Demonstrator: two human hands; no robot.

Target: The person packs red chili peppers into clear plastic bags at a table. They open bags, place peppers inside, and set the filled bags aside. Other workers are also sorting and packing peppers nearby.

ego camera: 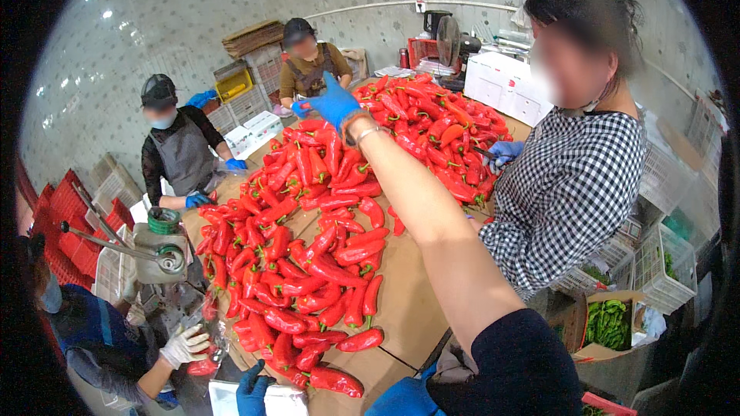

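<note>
A large heap of red peppers [324,266] covers much of the cardboard-topped table [413,300] before me. My right hand [335,105], in a blue glove, is stretched far across the heap, above the peppers on the far side; its index finger and thumb look spread, and whether it holds anything is not clear. At the near edge, my left hand [252,392], in a darker-looking blue glove, is over a white foam box [222,398], beside the nearest peppers. What its fingers hold, if anything, is hidden.
A co-worker in a checked top [566,185] stands at the right, gloved hand holding dark scissors [484,153]. Two aproned co-workers are across the table. At left, another with white gloves [186,346] handles bagged peppers by a lever machine [162,254]. White boxes [506,84] and crates stand around.
</note>
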